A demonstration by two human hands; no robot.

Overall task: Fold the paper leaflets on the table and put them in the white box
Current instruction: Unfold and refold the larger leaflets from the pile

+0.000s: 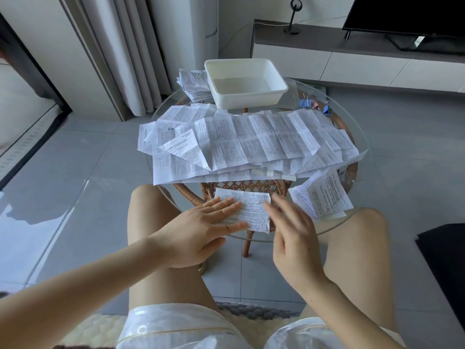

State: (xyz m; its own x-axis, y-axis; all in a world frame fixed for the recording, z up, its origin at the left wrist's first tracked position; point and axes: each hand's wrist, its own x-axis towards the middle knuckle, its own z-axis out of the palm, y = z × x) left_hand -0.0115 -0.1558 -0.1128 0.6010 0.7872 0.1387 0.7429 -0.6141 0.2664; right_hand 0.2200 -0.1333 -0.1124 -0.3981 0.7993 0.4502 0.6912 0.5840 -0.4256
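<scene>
white printed paper: the part-folded leaflet [251,210] lies at the near edge of the glass worktop [363,137], its long axis running left to right. the left hand [201,230] presses flat on its left half, fingers straight. the right hand [289,238] is at its right edge, loosely spread, gripping nothing. the white box [246,100] stands straight ahead, well apart, beyond the pile of unfolded leaflets [251,139]. the free right hand looks better placed for the carry.

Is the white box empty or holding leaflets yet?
Empty: the white box shows only its bare floor, with nothing inside.
</scene>
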